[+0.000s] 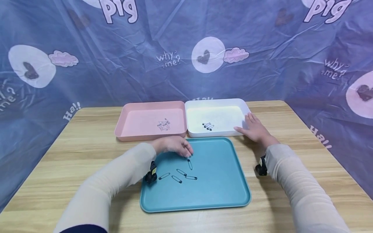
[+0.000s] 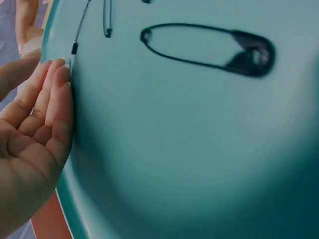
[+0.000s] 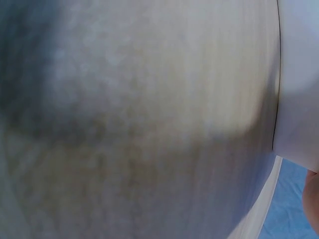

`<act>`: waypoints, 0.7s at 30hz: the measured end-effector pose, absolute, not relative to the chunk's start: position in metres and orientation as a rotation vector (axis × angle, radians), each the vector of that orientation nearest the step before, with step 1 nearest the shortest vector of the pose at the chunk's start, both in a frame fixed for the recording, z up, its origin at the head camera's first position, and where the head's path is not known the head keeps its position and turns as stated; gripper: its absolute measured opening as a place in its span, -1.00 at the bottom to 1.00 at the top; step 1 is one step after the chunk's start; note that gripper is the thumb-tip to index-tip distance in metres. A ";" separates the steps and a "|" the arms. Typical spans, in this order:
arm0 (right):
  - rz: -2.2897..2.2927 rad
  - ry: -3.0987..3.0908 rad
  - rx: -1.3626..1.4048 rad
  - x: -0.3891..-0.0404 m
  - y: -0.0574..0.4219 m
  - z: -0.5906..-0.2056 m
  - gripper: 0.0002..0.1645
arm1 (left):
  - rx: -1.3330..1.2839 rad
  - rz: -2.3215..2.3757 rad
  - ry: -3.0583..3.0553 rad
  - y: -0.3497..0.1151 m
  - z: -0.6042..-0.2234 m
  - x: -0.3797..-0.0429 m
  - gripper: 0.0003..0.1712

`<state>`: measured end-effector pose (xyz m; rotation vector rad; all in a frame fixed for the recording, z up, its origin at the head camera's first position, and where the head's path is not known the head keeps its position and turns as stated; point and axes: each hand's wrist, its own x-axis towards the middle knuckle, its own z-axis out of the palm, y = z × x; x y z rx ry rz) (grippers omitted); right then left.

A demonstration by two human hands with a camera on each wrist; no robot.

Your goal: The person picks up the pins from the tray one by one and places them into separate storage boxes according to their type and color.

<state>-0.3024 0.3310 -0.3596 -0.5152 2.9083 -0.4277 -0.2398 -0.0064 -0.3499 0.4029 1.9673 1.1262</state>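
My left hand [image 1: 175, 146] hovers over the back left of the teal tray [image 1: 215, 194], its fingers loosely bent and the thumb apart from them in the left wrist view. Just past its fingertips lies a black-headed safety pin [image 1: 190, 164]. Several more safety pins [image 1: 176, 179] are scattered on the tray; one large safety pin [image 2: 256, 55] shows close up in the left wrist view. My right hand [image 1: 256, 129] rests on the right front corner of the white tray [image 1: 215, 133], fingers spread and thumb at the front rim. Only a sliver of it shows in the right wrist view.
A pink tray [image 1: 140, 137] stands left of the white one, holding a small heap of pale safety pins [image 1: 164, 125]. Several black-headed safety pins [image 1: 208, 126] lie in the white tray. All three trays stand on a wooden table [image 1: 87, 145], with a patterned blue cloth [image 1: 140, 74] behind it.
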 end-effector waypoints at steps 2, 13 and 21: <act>-0.434 2.906 -0.514 -0.303 0.330 -0.359 0.12 | 0.419 1.117 1.990 -0.007 -0.351 -0.238 -0.73; -0.406 2.901 -0.517 -0.304 0.329 -0.357 0.11 | 0.462 1.072 2.129 -0.004 -0.355 -0.228 -0.78; -0.448 2.892 -0.497 -0.302 0.329 -0.359 0.12 | 0.505 1.000 2.191 -0.001 -0.357 -0.223 -0.80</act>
